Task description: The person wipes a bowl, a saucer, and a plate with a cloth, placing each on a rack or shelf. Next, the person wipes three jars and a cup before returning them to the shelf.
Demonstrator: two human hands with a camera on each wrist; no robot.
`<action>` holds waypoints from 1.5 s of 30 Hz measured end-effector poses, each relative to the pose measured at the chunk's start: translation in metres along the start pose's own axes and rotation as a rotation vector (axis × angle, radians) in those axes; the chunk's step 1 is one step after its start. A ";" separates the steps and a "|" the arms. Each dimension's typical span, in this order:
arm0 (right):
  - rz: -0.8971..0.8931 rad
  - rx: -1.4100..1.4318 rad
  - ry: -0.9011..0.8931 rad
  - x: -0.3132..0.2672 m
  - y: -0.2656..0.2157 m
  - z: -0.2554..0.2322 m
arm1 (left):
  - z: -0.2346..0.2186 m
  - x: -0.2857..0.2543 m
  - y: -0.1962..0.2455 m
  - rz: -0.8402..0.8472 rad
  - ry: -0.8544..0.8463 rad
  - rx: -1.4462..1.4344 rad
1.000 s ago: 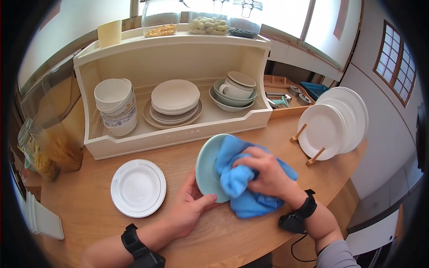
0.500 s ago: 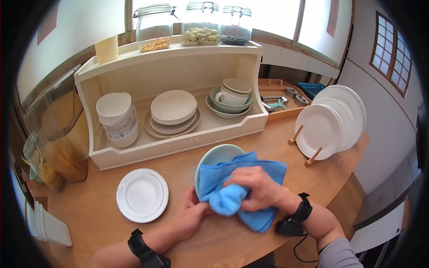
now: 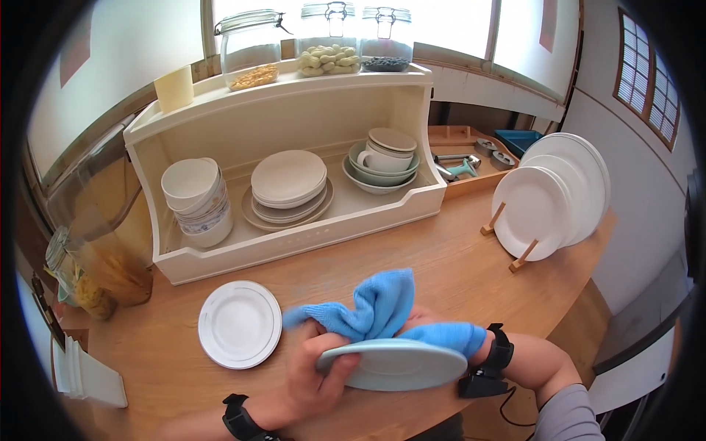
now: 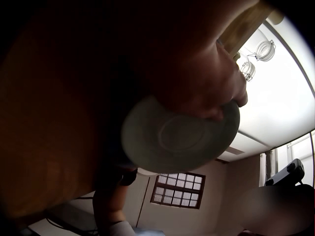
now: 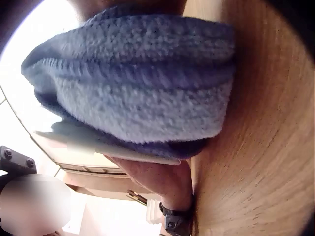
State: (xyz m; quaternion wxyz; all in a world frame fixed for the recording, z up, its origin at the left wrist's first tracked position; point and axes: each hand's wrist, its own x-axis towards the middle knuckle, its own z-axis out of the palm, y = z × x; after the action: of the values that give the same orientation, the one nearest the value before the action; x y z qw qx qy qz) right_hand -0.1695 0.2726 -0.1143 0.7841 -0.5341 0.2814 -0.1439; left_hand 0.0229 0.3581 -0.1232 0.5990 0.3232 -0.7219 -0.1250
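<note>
Hands meet at the near edge of the wooden tabletop (image 3: pixel 471 272), both on a pale green plate (image 3: pixel 397 364) held almost flat above it. The left hand (image 3: pixel 312 375) has its grip closed on the plate's left rim, fingers curled over the edge with the thumb on the underside; the left wrist view shows the plate's round base (image 4: pixel 179 135) with the hand clamped on its edge. The right hand (image 3: pixel 430 323) is mostly hidden behind the plate and a blue cloth (image 3: pixel 382 309); the cloth is bunched over the plate's far side and wraps round that hand, so its grip seems closed on the cloth, though the fingers cannot be seen clearly. In the right wrist view the cloth (image 5: pixel 133 83) fills the frame, lying on the plate's edge.

Left of the hands, a white plate (image 3: pixel 239 323) lies flat on the tabletop. At the far side stands a cream shelf unit (image 3: pixel 294 95) with a stack of bowls (image 3: pixel 195 195), a stack of plates (image 3: pixel 288 184) and nested bowls with a cup (image 3: pixel 382 162). Three glass jars (image 3: pixel 331 40) sit on top of it. To the right, white plates stand upright in a wooden rack (image 3: pixel 548 198).
</note>
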 end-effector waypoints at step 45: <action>-0.557 -0.053 0.115 0.022 -0.015 -0.062 | -0.141 -0.004 -0.017 -1.094 0.314 0.211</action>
State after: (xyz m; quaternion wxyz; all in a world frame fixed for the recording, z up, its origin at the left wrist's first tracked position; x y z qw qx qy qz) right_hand -0.1878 0.2078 -0.1234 0.6828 -0.6021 0.1716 -0.3766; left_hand 0.1623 0.3763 -0.1004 0.5118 0.7220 -0.3605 -0.2946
